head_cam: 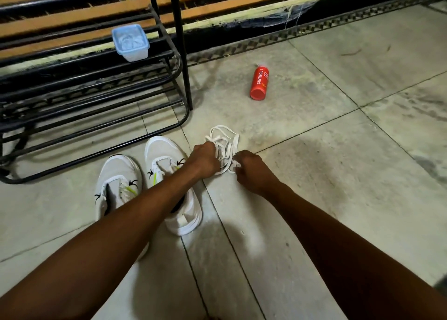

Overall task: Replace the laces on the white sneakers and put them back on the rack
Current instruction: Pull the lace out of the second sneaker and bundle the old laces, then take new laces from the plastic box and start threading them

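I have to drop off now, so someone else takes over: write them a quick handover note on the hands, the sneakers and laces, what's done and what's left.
Left hand and right hand both grip the tangled white laces on the floor tiles.
The two white sneakers stand unlaced on the floor in front of the black rack.
A lidded blue container sits on the rack; a red can lies on the floor.
Done: laces out.
Left: lace both shoes, return them to the rack.
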Motion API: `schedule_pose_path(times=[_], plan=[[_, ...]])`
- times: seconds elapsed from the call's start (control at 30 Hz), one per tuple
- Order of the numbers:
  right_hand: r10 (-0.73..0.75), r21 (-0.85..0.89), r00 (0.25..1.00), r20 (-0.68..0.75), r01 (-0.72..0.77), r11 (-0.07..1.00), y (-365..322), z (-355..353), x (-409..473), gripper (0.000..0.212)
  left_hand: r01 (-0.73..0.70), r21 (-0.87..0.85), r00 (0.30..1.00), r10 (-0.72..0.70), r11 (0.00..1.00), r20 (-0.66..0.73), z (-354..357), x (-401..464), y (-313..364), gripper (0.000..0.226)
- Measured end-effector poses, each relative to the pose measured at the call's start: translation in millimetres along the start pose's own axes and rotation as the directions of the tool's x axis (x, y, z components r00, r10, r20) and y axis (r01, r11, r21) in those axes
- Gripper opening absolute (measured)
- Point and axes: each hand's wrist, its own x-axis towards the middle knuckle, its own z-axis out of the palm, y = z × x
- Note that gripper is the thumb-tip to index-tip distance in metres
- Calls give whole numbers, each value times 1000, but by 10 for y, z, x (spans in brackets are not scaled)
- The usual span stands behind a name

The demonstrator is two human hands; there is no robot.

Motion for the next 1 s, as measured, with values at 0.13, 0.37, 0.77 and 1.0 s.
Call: schedule_pose_path(times=[0.13, 0.37, 0.77, 1.0], plan=[[5, 74, 993, -115, 3, 997, -49, -120, -35, 23, -68, -112, 996, 61, 991, -61, 8, -93, 3, 25], [80, 315, 947, -310, 23, 949, -356, -282, -29, 24, -185, -358, 934, 51, 915, -353, -389, -410, -161, 21], [-25, 535, 946, -324, 205, 820, -1587, -883, 509, 17, -415, -331, 742, 105, 847, -662, -1637, -621, -518, 12], [-237, 285, 908, -347, 343, 895, -2051, -1144, 1256, 33, -315, -106, 688, 150, 943, -711, -2311, -106, -687, 38]])
